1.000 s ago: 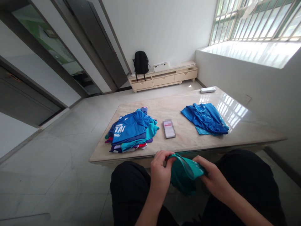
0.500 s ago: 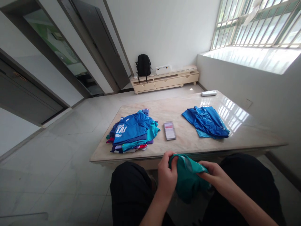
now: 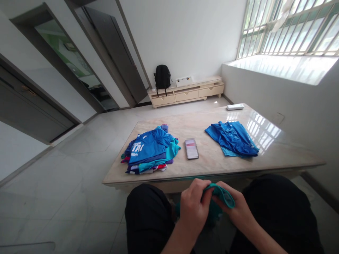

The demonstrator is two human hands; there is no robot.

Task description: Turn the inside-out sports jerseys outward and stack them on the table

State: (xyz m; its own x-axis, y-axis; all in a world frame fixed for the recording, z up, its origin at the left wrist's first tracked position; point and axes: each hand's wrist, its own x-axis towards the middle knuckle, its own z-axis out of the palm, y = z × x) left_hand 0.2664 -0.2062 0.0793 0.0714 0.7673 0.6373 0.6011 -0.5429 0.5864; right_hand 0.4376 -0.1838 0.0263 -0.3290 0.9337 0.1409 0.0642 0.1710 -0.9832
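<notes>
Between my knees, a green garment (image 3: 224, 195) is bunched in both hands, its edge folded over at the top; the rest hangs below in shadow, so its exact kind is hard to make out. My left hand (image 3: 194, 204) pinches the edge between thumb and fingers. Close beside it, my right hand (image 3: 237, 206) grips the same edge from the other side. On the table ahead lies a stack of folded shirts (image 3: 149, 146), a blue one with white lettering on top. Blue garments (image 3: 233, 138) lie folded at the right.
A phone (image 3: 191, 148) rests on the marble table (image 3: 169, 123) between the two piles. A white oblong object (image 3: 235, 107) is at the far corner. Beyond, a low cabinet (image 3: 186, 95) carries a black backpack (image 3: 162, 77) and a white box (image 3: 183, 81).
My hands have come closer together on the green garment's edge, the right moving left. The stretched edge is now bunched and folded. The piles on the table stay as they were.
</notes>
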